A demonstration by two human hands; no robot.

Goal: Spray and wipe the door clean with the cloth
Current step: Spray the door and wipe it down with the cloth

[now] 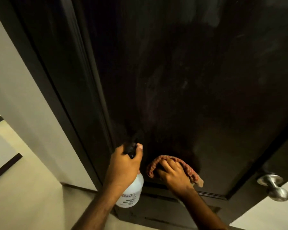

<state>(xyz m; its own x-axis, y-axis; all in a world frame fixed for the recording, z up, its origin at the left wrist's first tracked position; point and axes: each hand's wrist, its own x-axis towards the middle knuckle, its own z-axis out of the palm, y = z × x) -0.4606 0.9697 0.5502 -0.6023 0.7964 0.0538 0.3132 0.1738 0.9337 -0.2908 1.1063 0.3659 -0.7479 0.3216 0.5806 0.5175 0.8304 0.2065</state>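
Head view, looking down a dark door (181,72) that fills the centre and right of the frame. The left hand (123,165), at lower centre, grips the neck of a white spray bottle (133,191); its fingers are wrapped round the black trigger head (130,148), whose nozzle faces the panel from close by, a hold that suits wetting the surface just ahead of the cloth. The bottle hangs below the fist, label outward. The right hand (173,173), just right of the bottle, presses a reddish patterned cloth (188,168) against the lower door; its fingers curl over the bunched fabric, with a loose end trailing at lower right. Bunching probably gives a firm pad for rubbing. Both forearms rise from the bottom edge, converging on the panel, wrists bent slightly forward. Pale smears and streaks show higher on the door, so wiping appears under way rather than finished. A metal knob (273,186) projects at lower right; the dark door frame (60,80) and a pale wall (15,80) occupy the left.
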